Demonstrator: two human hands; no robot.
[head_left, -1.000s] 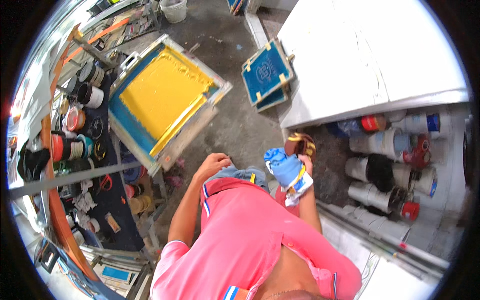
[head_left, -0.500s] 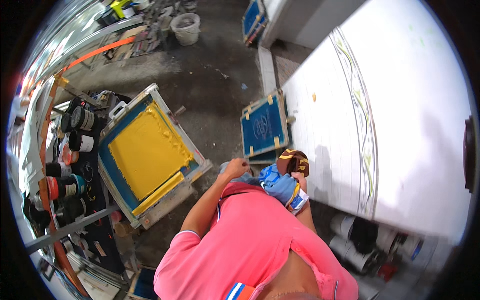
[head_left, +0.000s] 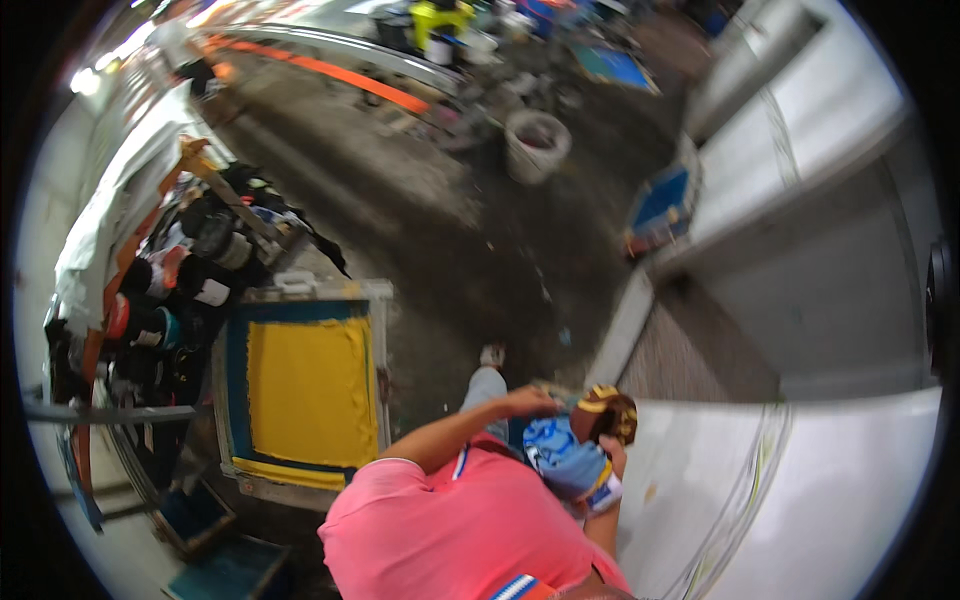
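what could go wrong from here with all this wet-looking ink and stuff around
1. The left arm appears near the silkscreen frame in this view, so it might brush the thick yellow ink and smear it.
2. The blue patterned bundle and brown-and-yellow bundle are bunched together at the right grip; one could slip out.
3. The pale bucket stands on the floor ahead and could be kicked.

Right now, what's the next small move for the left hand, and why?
Probably bring the left hand onto the blue-and-brown bundle to help steady it: the right hand grips its right side, while the left is up near its other side with no visible hold. Blur hides whether it touches.
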